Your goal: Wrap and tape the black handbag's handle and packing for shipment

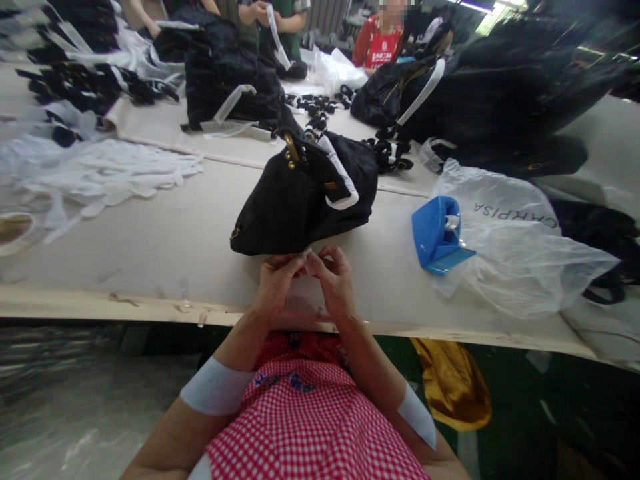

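My left hand (277, 280) and my right hand (334, 279) meet just above the table's near edge, fingertips pinched together on a small white piece (309, 257) that I cannot make out well. Right behind them lies a black handbag (305, 197) with gold hardware and white wrapping around its handle (341, 175). A blue tape dispenser (436, 235) sits to the right of my right hand, on the edge of a clear plastic bag (510, 240).
More black bags (227, 80) and white wrapping strips (100, 177) cover the far and left parts of the beige table (150, 247). Other people stand at the far side, one of them in red (381, 41). A yellow cloth (453, 383) hangs below the table edge.
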`<action>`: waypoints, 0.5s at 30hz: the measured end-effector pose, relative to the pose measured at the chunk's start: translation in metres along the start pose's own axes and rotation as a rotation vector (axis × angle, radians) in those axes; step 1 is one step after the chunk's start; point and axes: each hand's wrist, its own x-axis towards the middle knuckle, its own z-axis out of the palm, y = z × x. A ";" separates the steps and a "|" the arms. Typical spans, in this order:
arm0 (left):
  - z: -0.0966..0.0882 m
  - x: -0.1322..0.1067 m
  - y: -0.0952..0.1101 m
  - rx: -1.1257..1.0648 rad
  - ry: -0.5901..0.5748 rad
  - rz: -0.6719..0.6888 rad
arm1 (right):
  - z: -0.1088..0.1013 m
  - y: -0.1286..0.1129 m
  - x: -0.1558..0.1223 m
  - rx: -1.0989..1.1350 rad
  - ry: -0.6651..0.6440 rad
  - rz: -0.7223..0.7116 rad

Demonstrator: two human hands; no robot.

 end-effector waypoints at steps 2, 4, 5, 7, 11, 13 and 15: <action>0.001 0.000 0.001 0.008 0.032 0.010 | 0.000 -0.001 0.001 -0.149 0.004 -0.093; 0.001 0.000 0.001 0.015 0.064 0.012 | -0.002 -0.002 0.002 -0.386 0.090 -0.247; 0.001 0.000 0.001 0.020 0.072 0.016 | -0.003 -0.003 0.003 -0.517 0.151 -0.334; 0.002 0.000 0.001 0.039 0.072 0.034 | -0.005 -0.005 0.002 -0.753 0.227 -0.480; 0.003 -0.002 0.001 0.046 0.066 0.055 | -0.007 -0.006 -0.003 -0.973 0.144 -0.611; 0.004 -0.003 0.001 0.014 0.077 0.048 | -0.006 -0.005 -0.005 -0.994 0.110 -0.635; 0.005 -0.003 0.001 -0.003 0.089 0.034 | -0.004 -0.004 -0.007 -0.992 0.097 -0.633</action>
